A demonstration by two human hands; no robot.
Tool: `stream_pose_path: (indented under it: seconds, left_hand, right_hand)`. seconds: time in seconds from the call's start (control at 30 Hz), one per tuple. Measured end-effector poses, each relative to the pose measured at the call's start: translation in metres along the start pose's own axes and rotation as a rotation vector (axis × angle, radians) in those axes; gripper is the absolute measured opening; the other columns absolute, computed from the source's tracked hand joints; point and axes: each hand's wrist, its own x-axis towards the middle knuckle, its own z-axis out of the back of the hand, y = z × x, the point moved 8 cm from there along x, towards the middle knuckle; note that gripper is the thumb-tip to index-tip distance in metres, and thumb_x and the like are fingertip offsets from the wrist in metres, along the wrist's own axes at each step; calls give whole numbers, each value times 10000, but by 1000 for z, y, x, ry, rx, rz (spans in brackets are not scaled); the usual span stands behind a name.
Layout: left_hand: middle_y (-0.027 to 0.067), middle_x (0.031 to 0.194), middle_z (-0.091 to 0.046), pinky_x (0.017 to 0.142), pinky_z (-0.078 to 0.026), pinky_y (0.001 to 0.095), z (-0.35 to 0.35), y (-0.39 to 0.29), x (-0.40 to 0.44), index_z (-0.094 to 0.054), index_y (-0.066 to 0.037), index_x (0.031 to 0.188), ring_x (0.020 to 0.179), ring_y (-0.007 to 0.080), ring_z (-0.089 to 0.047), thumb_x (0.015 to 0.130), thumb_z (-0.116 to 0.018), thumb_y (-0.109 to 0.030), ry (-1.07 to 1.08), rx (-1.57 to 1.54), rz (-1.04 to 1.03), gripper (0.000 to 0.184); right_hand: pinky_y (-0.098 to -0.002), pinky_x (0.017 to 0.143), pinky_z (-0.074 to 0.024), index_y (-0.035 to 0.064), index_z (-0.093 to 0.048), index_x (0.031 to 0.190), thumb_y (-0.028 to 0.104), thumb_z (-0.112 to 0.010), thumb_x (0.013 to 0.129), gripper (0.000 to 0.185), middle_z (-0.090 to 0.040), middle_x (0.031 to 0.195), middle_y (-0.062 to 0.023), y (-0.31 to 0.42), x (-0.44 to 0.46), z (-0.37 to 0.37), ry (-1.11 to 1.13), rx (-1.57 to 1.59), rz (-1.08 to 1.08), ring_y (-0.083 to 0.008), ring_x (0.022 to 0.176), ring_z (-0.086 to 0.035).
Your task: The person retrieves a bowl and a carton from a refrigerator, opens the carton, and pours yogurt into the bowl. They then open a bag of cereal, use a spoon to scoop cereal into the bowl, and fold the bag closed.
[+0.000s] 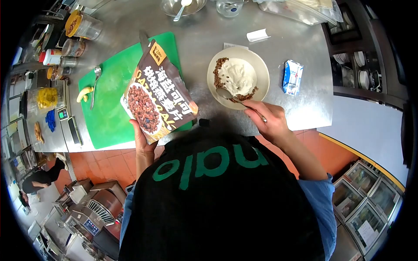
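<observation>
My left hand (143, 139) is closed on the lower edge of a brown cereal bag (167, 89), which is tilted over a green cutting board (106, 124). My right hand (269, 119) grips the handle of a metal spoon (224, 92). The spoon's head rests inside a pale bowl (263, 78). White, creamy yogurt-like food (239, 75) fills the bowl's middle, with brown cereal (217, 74) along its left and lower sides. Part of the spoon handle is hidden by my fingers.
A banana piece (84, 93) and another spoon (95, 82) lie on the board. Right of the bowl are a blue-and-white carton (292, 77) and a white scrap (258, 35). Jars (87, 27) line the left side; a metal bowl (198, 6) stands at the back.
</observation>
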Motion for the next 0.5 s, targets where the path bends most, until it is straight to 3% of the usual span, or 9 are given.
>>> stream_pose_path:
  seconds: [0.5]
  left_hand:
    - [93,1376,-412,1004,-395,448,-4,2,1,-290,-91,1398,1213,281,-445,771,-521,-654,-15,37,14,873]
  right_hand:
    - [-302,487,-468,36,-629,935,26,-712,722,230,-619,694,-75,4,-24,27,164,-68,28,-208,580,-583]
